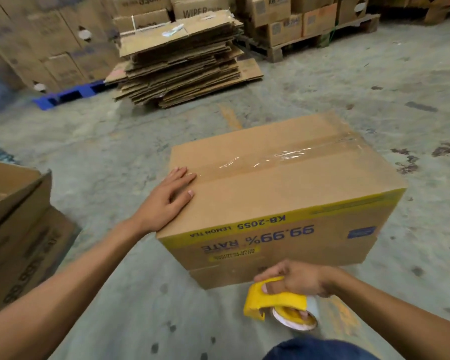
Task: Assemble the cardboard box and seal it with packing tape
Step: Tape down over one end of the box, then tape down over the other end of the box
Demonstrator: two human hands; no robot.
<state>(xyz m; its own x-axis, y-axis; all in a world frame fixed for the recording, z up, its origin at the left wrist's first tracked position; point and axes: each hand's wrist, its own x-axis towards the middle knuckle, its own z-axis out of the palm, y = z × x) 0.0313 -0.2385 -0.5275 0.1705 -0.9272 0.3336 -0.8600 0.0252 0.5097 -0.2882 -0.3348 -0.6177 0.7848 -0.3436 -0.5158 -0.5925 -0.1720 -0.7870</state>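
Observation:
A closed brown cardboard box (291,193) with a yellow band and upside-down blue print stands on the concrete floor in front of me. A strip of clear packing tape (276,158) runs along its top seam, wrinkled in the middle. My left hand (166,200) lies flat on the box's near left top corner, fingers spread over the tape's end. My right hand (296,279) grips a yellow tape dispenser (278,304) low in front of the box's near side, off the cardboard. The tape roll shows beneath the dispenser.
A tall stack of flattened cardboard (182,63) lies on the floor behind the box. Open printed boxes (18,216) sit at my left. Pallets with stacked cartons (296,24) line the back, and a blue pallet (68,96) is at back left.

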